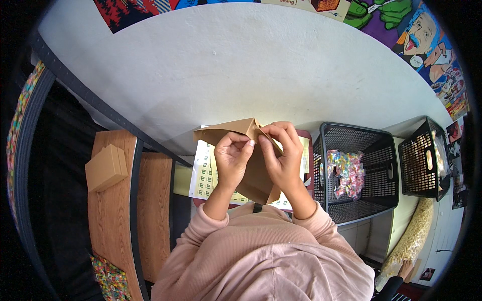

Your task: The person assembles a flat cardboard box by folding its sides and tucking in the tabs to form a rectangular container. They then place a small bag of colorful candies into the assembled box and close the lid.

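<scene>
A brown cardboard box (254,175), partly folded, is held upright before my chest, its flaps standing out at the top. My left hand (233,155) pinches a flap near the top corner between thumb and fingers. On the other side, my right hand (282,150) grips the facing edge, thumb inside and fingers behind. Both sets of fingertips nearly meet at the corner fold. Beneath the box lie printed label sheets (200,183), white and yellow, on a dark red surface that is mostly covered.
Right of me stands a black plastic basket (369,213) holding wrapped candies (345,173). Beyond it are a smaller black basket (409,175) and a long clear bag of pale snacks (412,238). Another person's hand (404,269) is at lower right. Brown boxes (106,168) sit on the wooden shelf (110,220) at left.
</scene>
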